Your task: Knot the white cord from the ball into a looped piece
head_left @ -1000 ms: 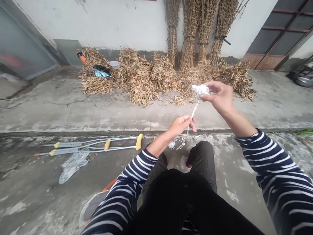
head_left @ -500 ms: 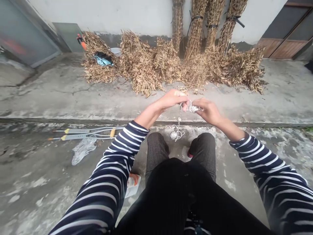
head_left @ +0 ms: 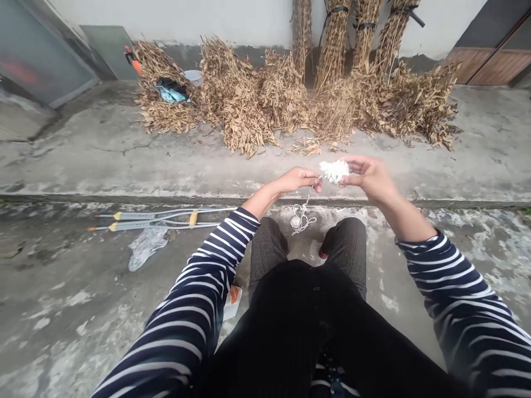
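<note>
A pale wall spans 12 o'clock, with a cracked concrete ledge at its foot. Dry leafy stalks heap along the wall; at 1 o'clock 4 tied sheaves stand upright. At 9 o'clock 2 crutches lie side by side on the lower ground, a clear plastic bag just beside them at 8 o'clock.

The right grip is clamped on a wound bundle of white cord, fingers above and thumb below, in the air near the middle of the view, at 2 o'clock. The left grip is pinched together on the cord just beside the bundle, and a loose strand hangs beneath it to loops and a small cord ball on the ground.

The bundle should be light, soft and limp, not fragile, though its turns could slide off or tangle. It is best held around its thick middle, pressing lightly; the strand suits a pinch between thumb and forefinger close to the bundle.
</note>
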A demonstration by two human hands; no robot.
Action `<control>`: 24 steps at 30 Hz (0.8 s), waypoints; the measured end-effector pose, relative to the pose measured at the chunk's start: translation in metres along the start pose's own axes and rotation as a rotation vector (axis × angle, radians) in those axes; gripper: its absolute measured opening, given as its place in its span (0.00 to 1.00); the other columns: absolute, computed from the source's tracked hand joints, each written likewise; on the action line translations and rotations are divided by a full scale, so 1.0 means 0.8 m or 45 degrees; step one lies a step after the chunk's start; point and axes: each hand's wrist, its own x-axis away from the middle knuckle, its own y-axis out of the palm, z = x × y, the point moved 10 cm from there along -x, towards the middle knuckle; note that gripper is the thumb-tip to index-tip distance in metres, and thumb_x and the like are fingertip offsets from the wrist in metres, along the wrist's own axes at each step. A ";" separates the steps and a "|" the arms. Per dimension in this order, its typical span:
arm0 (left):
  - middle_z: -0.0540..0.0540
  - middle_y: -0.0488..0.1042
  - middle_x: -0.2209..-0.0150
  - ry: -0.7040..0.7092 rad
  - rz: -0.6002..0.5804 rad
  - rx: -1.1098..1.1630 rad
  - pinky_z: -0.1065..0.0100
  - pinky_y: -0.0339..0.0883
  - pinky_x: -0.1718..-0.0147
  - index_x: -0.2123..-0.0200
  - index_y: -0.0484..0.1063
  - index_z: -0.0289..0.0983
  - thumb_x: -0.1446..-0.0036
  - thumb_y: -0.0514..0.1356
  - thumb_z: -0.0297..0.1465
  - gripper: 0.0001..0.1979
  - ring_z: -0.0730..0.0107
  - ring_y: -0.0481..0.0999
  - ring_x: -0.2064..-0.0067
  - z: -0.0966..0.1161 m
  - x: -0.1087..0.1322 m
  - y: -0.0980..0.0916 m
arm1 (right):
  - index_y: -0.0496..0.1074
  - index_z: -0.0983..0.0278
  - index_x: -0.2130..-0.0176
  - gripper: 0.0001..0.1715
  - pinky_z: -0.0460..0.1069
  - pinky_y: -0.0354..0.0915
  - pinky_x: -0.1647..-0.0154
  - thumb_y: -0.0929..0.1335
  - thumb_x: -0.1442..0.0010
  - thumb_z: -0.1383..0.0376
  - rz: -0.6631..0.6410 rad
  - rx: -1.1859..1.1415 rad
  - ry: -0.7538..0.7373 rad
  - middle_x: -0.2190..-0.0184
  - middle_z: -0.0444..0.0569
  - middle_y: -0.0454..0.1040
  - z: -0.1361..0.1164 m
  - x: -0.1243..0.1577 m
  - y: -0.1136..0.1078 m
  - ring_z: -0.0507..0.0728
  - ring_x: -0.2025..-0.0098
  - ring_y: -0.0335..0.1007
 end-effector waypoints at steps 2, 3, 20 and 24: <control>0.42 0.83 0.64 -0.006 -0.039 0.066 0.62 0.65 0.47 0.65 0.81 0.32 0.43 0.68 0.43 0.17 0.67 0.79 0.58 -0.011 0.006 0.012 | 0.79 0.62 0.60 0.24 0.52 0.79 0.67 0.81 0.60 0.69 0.056 -0.016 -0.024 0.61 0.48 0.79 -0.005 -0.010 -0.016 0.56 0.60 0.76; 0.42 0.83 0.64 -0.019 -0.058 0.098 0.62 0.65 0.47 0.65 0.81 0.32 0.44 0.69 0.44 0.18 0.67 0.78 0.59 -0.017 0.009 0.018 | 0.78 0.62 0.60 0.23 0.52 0.79 0.67 0.81 0.58 0.71 0.102 -0.013 -0.051 0.62 0.48 0.79 -0.009 -0.015 -0.026 0.56 0.61 0.76; 0.45 0.79 0.73 -0.153 -0.070 0.387 0.65 0.70 0.60 0.63 0.77 0.31 0.45 0.70 0.47 0.22 0.69 0.78 0.69 -0.054 0.040 0.004 | 0.76 0.67 0.64 0.21 0.45 0.68 0.72 0.74 0.56 0.85 0.870 0.604 -0.499 0.66 0.47 0.79 -0.106 -0.029 -0.154 0.49 0.70 0.69; 0.47 0.76 0.77 -0.156 -0.009 0.376 0.64 0.71 0.60 0.65 0.77 0.31 0.46 0.71 0.45 0.21 0.71 0.76 0.74 -0.060 0.043 -0.014 | 0.75 0.67 0.64 0.21 0.46 0.66 0.73 0.73 0.56 0.85 0.932 0.598 -0.709 0.67 0.49 0.78 -0.139 -0.027 -0.190 0.51 0.70 0.70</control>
